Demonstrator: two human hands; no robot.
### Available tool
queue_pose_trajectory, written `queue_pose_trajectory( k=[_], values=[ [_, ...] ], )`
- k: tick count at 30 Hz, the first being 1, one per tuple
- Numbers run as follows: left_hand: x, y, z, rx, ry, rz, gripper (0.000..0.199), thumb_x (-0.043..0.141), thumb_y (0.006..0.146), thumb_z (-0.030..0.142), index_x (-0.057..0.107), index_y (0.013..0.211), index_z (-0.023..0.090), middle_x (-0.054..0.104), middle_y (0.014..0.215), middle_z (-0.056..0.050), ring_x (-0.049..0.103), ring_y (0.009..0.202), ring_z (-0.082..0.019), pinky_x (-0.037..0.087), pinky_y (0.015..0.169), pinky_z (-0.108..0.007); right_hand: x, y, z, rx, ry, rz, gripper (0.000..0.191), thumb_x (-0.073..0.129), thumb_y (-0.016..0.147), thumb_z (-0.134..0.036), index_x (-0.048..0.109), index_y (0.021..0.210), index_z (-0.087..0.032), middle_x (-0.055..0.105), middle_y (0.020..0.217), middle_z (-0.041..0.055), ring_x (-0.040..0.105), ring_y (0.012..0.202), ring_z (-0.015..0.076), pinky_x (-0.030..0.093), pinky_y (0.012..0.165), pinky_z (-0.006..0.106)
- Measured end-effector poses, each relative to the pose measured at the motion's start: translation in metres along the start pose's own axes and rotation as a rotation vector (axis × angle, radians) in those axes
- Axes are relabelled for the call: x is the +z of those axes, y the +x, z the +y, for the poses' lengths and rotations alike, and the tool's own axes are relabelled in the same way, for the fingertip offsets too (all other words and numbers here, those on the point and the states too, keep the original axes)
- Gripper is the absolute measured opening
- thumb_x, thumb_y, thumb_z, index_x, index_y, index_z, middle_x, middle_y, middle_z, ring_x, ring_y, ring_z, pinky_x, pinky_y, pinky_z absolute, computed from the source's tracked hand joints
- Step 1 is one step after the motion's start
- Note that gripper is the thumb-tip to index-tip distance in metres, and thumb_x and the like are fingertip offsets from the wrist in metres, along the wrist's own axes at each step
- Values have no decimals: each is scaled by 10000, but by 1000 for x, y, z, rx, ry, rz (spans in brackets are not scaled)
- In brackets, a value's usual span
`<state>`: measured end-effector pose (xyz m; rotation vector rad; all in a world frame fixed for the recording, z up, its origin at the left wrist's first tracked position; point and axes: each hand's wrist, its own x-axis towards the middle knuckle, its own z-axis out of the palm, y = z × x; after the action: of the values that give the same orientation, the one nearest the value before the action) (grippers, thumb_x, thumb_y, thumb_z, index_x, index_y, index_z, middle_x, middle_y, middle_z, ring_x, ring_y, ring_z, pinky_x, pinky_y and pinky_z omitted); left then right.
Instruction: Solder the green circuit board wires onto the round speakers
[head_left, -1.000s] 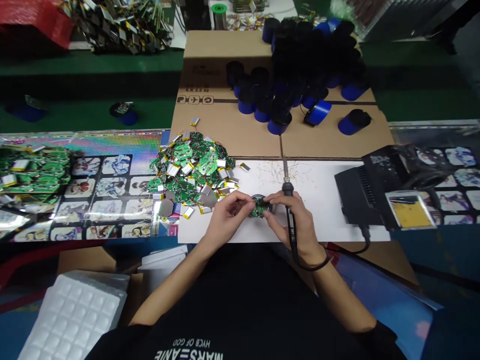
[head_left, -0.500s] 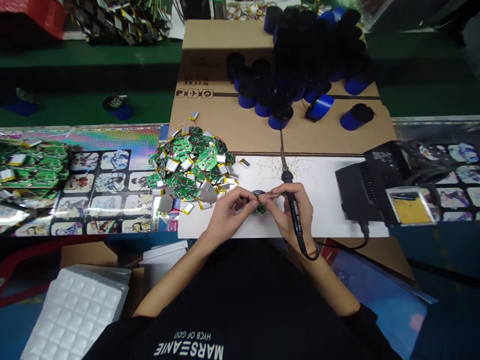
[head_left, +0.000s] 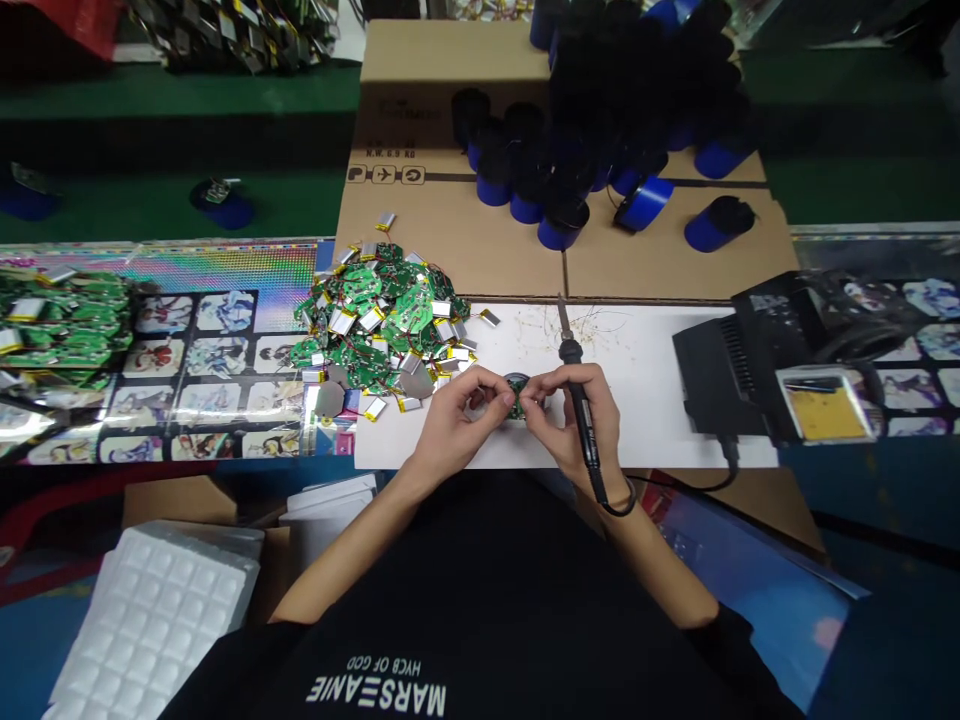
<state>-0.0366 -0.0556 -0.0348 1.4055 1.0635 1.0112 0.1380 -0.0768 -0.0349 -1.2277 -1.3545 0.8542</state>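
A small round green circuit board [head_left: 516,409] with a dark rim lies between my hands near the front edge of the white work surface. My left hand [head_left: 471,415] pinches thumb and forefinger together at the board's left side; what is between the fingertips is too small to make out. The soldering iron [head_left: 589,440] rests in my right hand [head_left: 581,405], its metal tip pointing away from me. That hand's thumb and forefinger also meet at the board's right side, and their grip there is unclear.
Left of my hands is a heap of green circuit boards with silver battery packs [head_left: 390,320]. Blue-and-black cylinders [head_left: 562,224] crowd the cardboard [head_left: 442,240] behind. On the right stands a black soldering station [head_left: 716,380] beside a yellow sponge tray [head_left: 825,412]. Wire scraps [head_left: 592,328] lie ahead.
My fingertips have parted slightly above the board, with the right hand's thumb and forefinger drawn closer together. The soldering iron has tilted a little to the left. The whole view has shifted slightly.
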Motion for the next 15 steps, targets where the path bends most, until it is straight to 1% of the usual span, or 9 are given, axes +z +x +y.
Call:
queue_pose_trajectory(
  k=[3,5,6,8,9,10,12,13,15],
  values=[
    [-6,2,-1,143,157,-25,125,687,1017,287,694,928,200,679,949,-50,612,880,-176,449,753,-295,-8,-3,0,-27,-35,-38,263,782,907,-190,610,1084,-281,752,906,-18,716,824,166,593,822,353],
    [-12,4,-2,256,266,-73,82,681,1012,245,688,942,202,699,1042,-70,641,981,-195,478,838,-317,-19,-5,-2,-26,-53,-40,239,793,910,-200,639,1077,-273,753,903,-13,714,826,167,584,816,350],
    [-14,6,-2,307,313,-108,65,673,1012,228,683,953,204,712,1073,-77,653,1016,-204,485,890,-336,-26,-5,-4,-17,-55,-35,196,786,929,-228,656,1070,-268,753,882,-9,712,807,168,580,796,348],
    [-19,8,-4,375,393,-179,56,643,1018,205,668,969,210,742,1084,-79,668,1027,-216,481,957,-373,-40,-3,-10,28,-25,-32,88,704,1010,-328,694,1058,-255,732,764,-10,680,676,160,546,664,324],
    [-20,9,-4,389,428,-211,65,623,1022,198,660,970,214,755,1078,-78,670,1017,-221,477,966,-384,-46,-1,-14,45,29,-30,180,620,1058,-405,712,1080,-252,697,679,-18,618,571,149,485,552,301],
    [-21,11,-5,391,456,-239,78,604,1025,193,652,969,218,764,1075,-77,670,1008,-224,475,964,-390,-53,1,-17,61,96,-32,275,585,1066,-482,717,1150,-256,659,621,-30,555,495,144,400,460,283],
    [-23,12,-6,386,483,-273,95,578,1028,184,640,965,220,770,1086,-78,670,999,-226,472,959,-394,-63,7,-23,73,190,-10,388,641,1020,-568,677,1296,-297,644,628,-44,518,468,144,320,403,268],
    [-23,13,-6,387,485,-284,98,571,1028,180,635,965,220,770,1091,-80,674,1003,-227,472,962,-395,-67,10,-24,72,213,4,404,694,988,-568,675,1300,-311,661,665,-42,532,477,144,330,400,269],
    [-23,13,-6,387,479,-293,97,565,1024,176,627,965,221,766,1091,-82,687,1019,-229,474,969,-396,-74,13,-24,73,193,25,331,763,952,-517,726,1201,-301,709,748,-18,584,502,147,383,409,283]
  ],
)
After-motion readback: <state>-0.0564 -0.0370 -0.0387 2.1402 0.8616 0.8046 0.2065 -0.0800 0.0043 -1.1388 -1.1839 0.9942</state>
